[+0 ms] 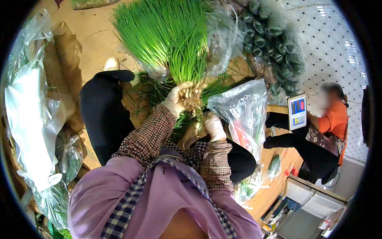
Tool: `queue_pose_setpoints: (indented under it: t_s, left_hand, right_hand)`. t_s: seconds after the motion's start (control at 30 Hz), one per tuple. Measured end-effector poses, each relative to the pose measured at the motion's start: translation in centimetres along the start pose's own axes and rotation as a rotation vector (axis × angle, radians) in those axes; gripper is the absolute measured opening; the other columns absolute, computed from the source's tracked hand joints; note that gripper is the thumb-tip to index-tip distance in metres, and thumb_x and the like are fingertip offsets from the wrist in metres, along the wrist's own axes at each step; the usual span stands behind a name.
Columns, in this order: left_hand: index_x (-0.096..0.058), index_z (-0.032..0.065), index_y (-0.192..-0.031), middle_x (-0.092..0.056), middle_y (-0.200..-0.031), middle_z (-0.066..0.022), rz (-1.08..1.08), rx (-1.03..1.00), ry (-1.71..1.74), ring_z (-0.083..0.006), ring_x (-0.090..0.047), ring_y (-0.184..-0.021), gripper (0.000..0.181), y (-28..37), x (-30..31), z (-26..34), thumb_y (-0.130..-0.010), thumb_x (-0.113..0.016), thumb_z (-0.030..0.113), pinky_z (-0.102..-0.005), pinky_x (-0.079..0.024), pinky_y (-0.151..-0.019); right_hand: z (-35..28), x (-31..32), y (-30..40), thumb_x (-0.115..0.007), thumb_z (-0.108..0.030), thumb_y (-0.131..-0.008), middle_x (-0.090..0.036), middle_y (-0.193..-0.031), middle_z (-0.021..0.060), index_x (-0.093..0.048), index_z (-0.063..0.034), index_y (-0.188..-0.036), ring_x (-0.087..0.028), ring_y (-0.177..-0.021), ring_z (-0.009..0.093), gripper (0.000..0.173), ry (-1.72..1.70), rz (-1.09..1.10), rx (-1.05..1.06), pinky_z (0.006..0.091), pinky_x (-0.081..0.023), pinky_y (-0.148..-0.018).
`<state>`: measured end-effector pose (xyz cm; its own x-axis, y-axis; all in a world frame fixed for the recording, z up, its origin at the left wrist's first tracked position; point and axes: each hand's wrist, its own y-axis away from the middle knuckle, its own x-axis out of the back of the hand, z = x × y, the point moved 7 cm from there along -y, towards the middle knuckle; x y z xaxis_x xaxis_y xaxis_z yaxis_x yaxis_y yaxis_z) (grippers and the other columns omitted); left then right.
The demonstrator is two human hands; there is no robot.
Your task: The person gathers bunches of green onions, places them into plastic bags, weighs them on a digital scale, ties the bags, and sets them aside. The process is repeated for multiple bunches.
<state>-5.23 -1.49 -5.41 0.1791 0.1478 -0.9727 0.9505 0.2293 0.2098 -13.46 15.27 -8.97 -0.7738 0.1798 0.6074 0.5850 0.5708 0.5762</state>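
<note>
My left hand (175, 99), in a pale glove, grips a bunch of thin spring onions (187, 61) just above its roots. The tangled brown roots (192, 103) face me and the green leaves point away. Behind it lies a larger mass of the same greens (143, 38), partly in clear plastic. My right hand (214, 127), also gloved, is curled low beside the roots, close to a clear plastic bag (243, 98). Its fingertips are hidden, so whether it holds anything is unclear. Loose green leaves (161, 89) lie beneath the hands.
White plastic sheeting (28, 125) and bagged greens (50, 203) are at left. Several bagged green bundles (273, 44) are piled at upper right. A person (331, 119) in orange sits at right, behind a scale display (297, 112). An open box (307, 215) stands at lower right.
</note>
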Motion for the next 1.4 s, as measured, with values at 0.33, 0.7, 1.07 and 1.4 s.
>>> queue_pose_setpoints:
  t_s: [0.33,0.7,1.07,1.4]
  left_hand:
    - [-0.054,0.0,-0.095,-0.06,-0.089,-0.0109,-0.376,0.013,0.276,-0.0217,-0.058,-0.082,0.021,-0.9,-0.5,-2.0,-0.08,-0.052,0.014,-0.0338,-0.049,-0.074]
    - [-0.052,0.0025,-0.102,-0.06,-0.089,-0.0062,0.273,-0.412,-0.801,-0.0158,-0.058,-0.078,0.038,-3.1,3.9,-0.4,-0.066,-0.061,-0.007,-0.0276,-0.049,-0.067]
    - [-0.033,-0.0009,-0.12,-0.049,-0.113,-0.0145,0.369,-0.42,-1.102,-0.0207,-0.05,-0.1,0.063,-5.8,11.0,0.4,-0.071,-0.06,0.027,-0.0259,-0.04,-0.084]
    - [-0.049,0.0023,-0.104,-0.058,-0.095,-0.0103,0.423,-0.059,-0.809,-0.0163,-0.058,-0.073,0.04,0.2,5.9,2.5,-0.066,-0.062,0.001,-0.0283,-0.05,-0.06]
  right_hand:
    - [-21.9,2.3,8.3,-0.053,-0.027,-0.075,-0.039,-0.124,0.0211,-0.036,-0.0007,-0.124,-0.039,-0.11,0.038,0.059,0.446,0.765,0.765,0.0437,-0.029,-0.094]
    - [-19.1,3.7,-1.0,-0.061,-0.024,-0.073,-0.058,-0.088,0.0139,-0.059,-0.0021,-0.084,-0.053,-0.082,0.028,0.024,0.287,0.19,0.446,0.036,-0.04,-0.073]
    - [-25.4,1.4,2.8,-0.061,-0.013,-0.07,-0.054,-0.067,0.0107,-0.058,-0.0111,-0.1,-0.055,-0.063,0.027,0.03,0.685,0.513,0.727,0.0353,-0.043,-0.057]
    - [-21.8,7.1,2.4,-0.05,-0.013,-0.077,-0.06,-0.078,0.0065,-0.059,-0.0024,-0.078,-0.05,-0.069,0.013,0.014,-0.807,0.316,0.531,0.0257,-0.039,-0.064]
